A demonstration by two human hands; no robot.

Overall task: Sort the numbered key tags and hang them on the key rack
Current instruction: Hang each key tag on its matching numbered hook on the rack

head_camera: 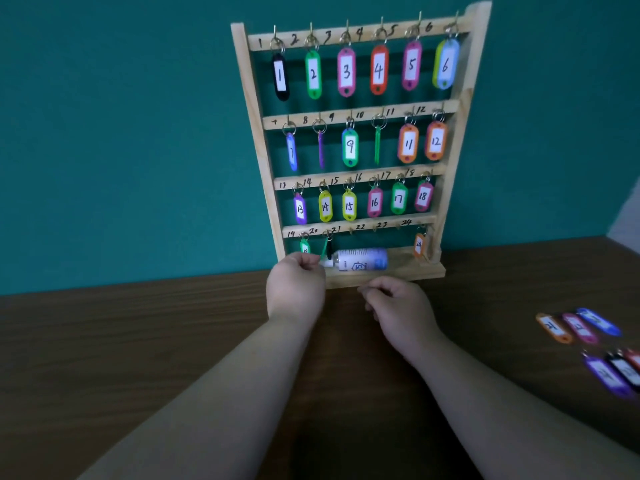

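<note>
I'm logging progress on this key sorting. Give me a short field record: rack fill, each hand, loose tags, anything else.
rack: key rack stands upright on the table
rows one to three: a tag on every hook
bottom row: tag 19 and tag 24 hang; hooks three to five bare
left: left hand pinches a green tag at the second bottom hook
right: right hand near the rack's base, fingers curled; contents unclear
loose: loose tags lie on the table's right, blurred
other: white bottle lies on the rack's base
</note>
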